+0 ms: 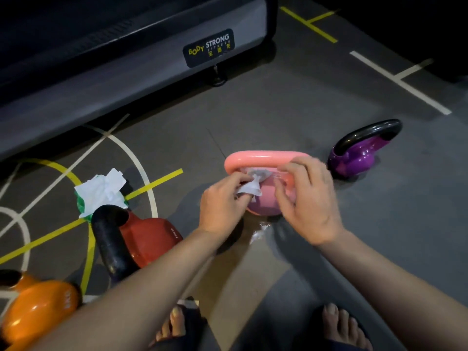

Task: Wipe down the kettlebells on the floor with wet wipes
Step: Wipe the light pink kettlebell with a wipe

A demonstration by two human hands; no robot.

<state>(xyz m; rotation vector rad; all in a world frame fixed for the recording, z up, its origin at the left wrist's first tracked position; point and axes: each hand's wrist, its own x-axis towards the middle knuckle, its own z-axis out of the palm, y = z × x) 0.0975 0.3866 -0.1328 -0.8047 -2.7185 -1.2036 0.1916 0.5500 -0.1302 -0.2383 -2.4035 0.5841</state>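
Head view, left to right. Orange kettlebell (38,310) at bottom left on the grey floor (278,117), black handle partly cut off by the frame edge. Red kettlebell (149,239) beside it, lying tilted, thick black handle (111,239) toward the camera. Wet wipe pack (101,192), white with green, crumpled, just behind the red one on the yellow floor line. Centre: pink kettlebell (263,178) upright on the floor, handle on top. Left hand (222,206) pinches a white wet wipe (249,187) between fingers and thumb, pressed against the pink bell just under its handle. Right hand (309,198) curls over the right end of the pink handle, fingers bent; exact grip blurred, cannot tell how firm. Small clear scrap (259,233) on floor below the pink bell. Purple kettlebell (354,158) to the right, tilted, black handle, apart from the hands. Treadmill base (126,79) along the back. Sandalled feet (339,325) at bottom.
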